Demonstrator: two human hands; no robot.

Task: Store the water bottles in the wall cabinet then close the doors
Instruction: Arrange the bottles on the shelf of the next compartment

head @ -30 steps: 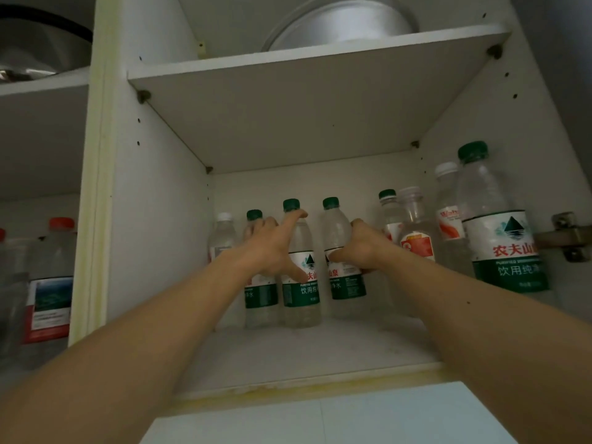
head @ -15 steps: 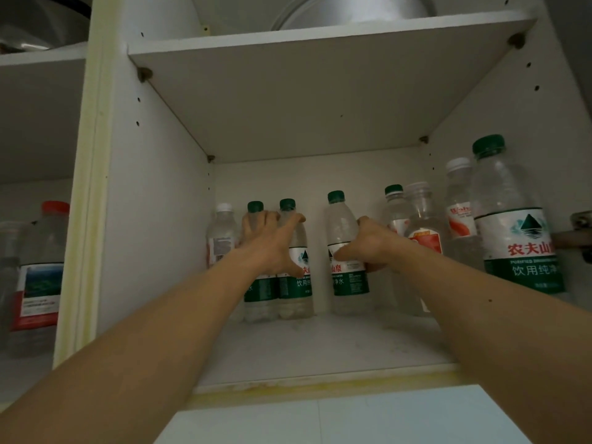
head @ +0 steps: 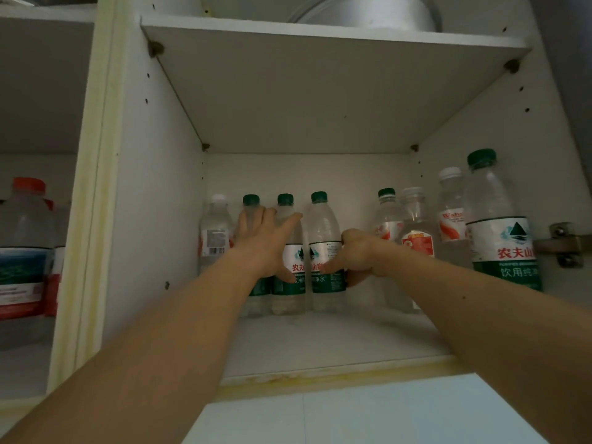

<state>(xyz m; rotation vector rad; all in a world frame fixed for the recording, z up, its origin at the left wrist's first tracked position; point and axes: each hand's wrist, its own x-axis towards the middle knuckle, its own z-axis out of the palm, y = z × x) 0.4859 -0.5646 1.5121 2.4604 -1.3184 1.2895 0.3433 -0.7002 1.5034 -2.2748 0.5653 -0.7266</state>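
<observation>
Left hand, fingers spread flat against 2 green-capped bottles at shelf rear. Right hand, fingers curled around third green-capped bottle just beside them.

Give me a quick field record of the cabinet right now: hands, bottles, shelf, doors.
left hand: fingers spread, pressing against two green-capped bottles at the back of the shelf
right hand: curled round a third green-capped bottle, set beside those two
other bottles: white-capped bottle at far left; mixed cluster along the right wall, a large green-capped bottle nearest the front
lower shelf: front part bare
upper shelf: metal pot on it
doors: out of view; hinge visible at right
</observation>
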